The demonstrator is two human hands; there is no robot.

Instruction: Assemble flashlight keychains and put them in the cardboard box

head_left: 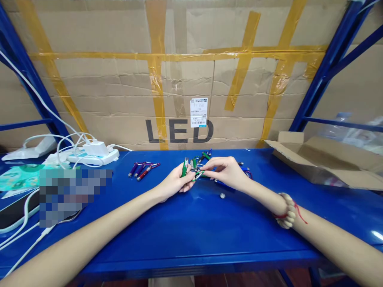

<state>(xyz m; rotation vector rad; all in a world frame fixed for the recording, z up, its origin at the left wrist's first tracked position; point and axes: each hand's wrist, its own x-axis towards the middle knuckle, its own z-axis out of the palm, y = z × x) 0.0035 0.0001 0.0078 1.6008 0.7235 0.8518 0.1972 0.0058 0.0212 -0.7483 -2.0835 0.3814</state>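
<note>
My left hand [178,179] is closed around a small green keychain flashlight [184,167], its silver end pointing up. My right hand [226,171] pinches a green carabiner clip [198,174] at the flashlight's lower end, close to the left fingertips. Whether the clip is joined to the flashlight is too small to tell. Behind and beneath the hands lies a pile of similar flashlights [206,156], green, blue and black, partly hidden by my fingers. To the left rest purple flashlights [140,169] and a red flashlight [144,173] with clips. A small silver round piece [222,195] lies in front.
The blue table [191,231] backs onto a large taped cardboard box [119,99] marked LED. An open cardboard box [323,159] stands at right. At left are a white power strip [92,158], tangled white cables, a green packet [20,177] and a blurred-out object [72,195].
</note>
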